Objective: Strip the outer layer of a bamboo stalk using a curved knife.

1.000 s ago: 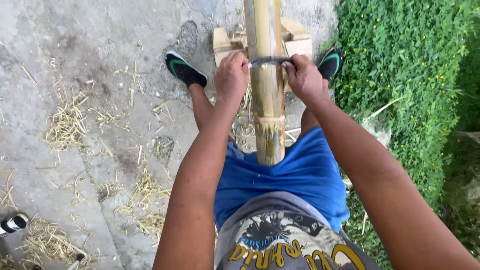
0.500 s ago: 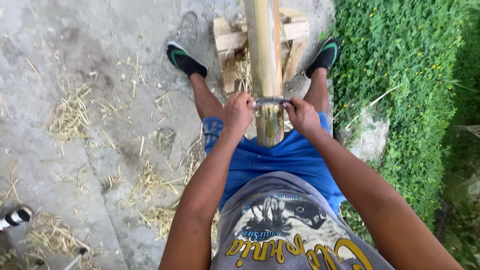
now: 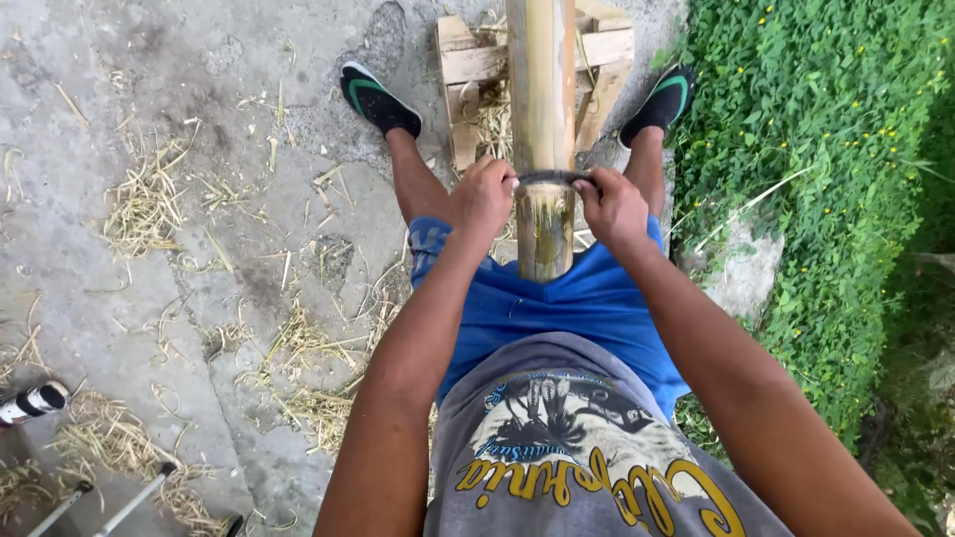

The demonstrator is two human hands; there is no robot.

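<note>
Concrete ground (image 3: 149,80), shavings scattered: left hand (image 3: 484,199) and right hand (image 3: 612,204), fingers clenched, grip curved blade (image 3: 550,178) across bamboo pole (image 3: 542,89); scraping stroke apparently underway.

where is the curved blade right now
In the head view, the curved blade lies across the bamboo pole near its lower end, gripped between the left hand and right hand.
</note>
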